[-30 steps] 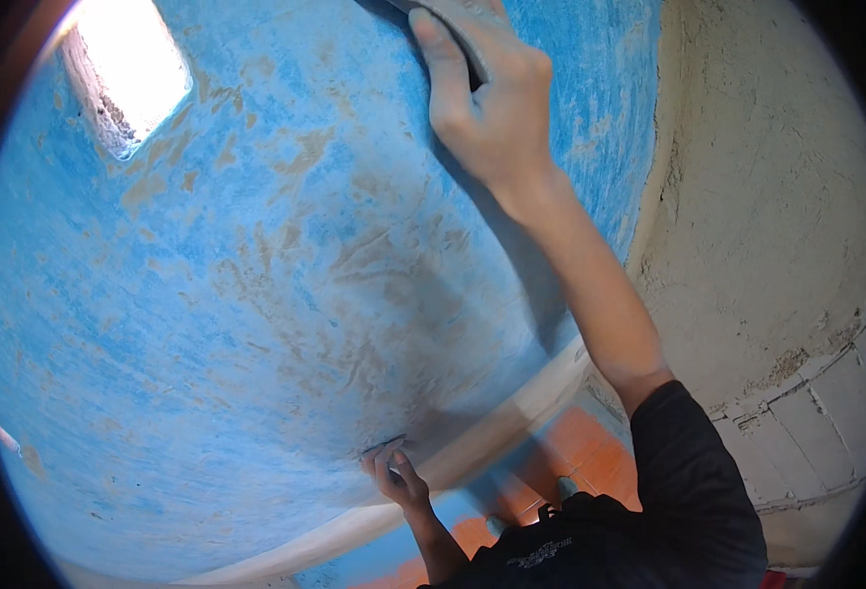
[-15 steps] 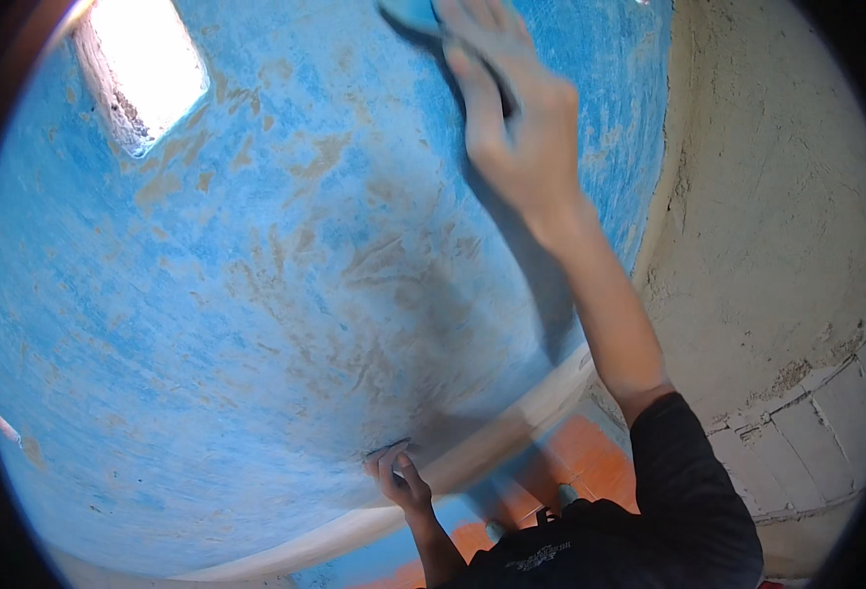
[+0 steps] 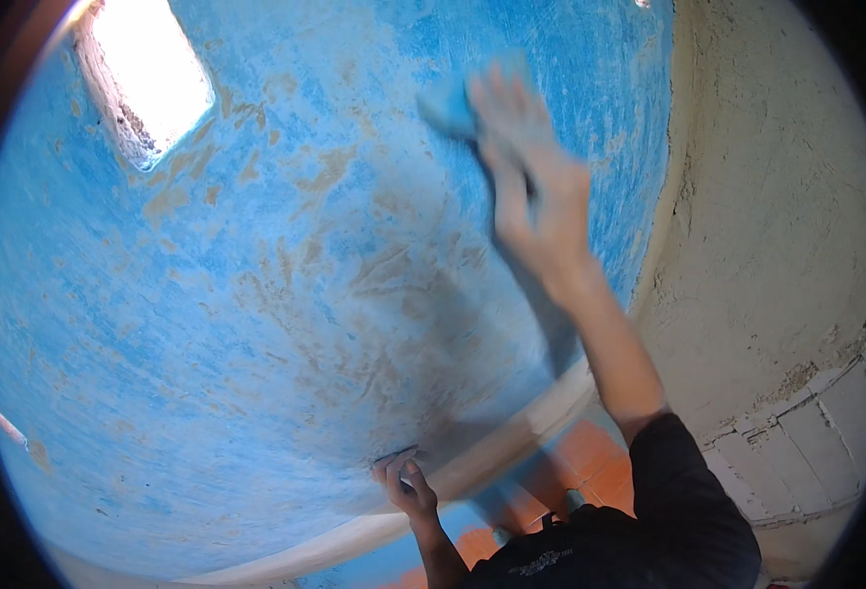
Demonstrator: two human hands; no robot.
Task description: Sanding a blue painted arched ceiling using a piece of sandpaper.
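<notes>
A blue-painted wall (image 3: 286, 226) with worn grey-brown patches fills most of the view. My right hand (image 3: 546, 201) reaches up along it, fingers stretched over a flat, light blue pad (image 3: 447, 106) pressed to the paint. Both pad and fingertips are smeared by motion, so I cannot tell the pad's material. Lower down, close to the wall's foot, my left hand (image 3: 411, 491) has its fingers curled around a thin, dark, flat piece (image 3: 393, 456). That piece lies against the wall, mostly hidden by the fingers; its kind cannot be made out.
A bright rectangular opening (image 3: 158, 83) pierces the wall at the upper left. Along the wall's foot runs a pale ledge (image 3: 492, 452), above orange floor tiles (image 3: 595, 461). To the right stands a bare plastered wall (image 3: 766, 216) with pale blocks (image 3: 796, 461) below it.
My right hand has slid the blue pad down the wall and slightly to the right. My left hand stays almost in the same place.
</notes>
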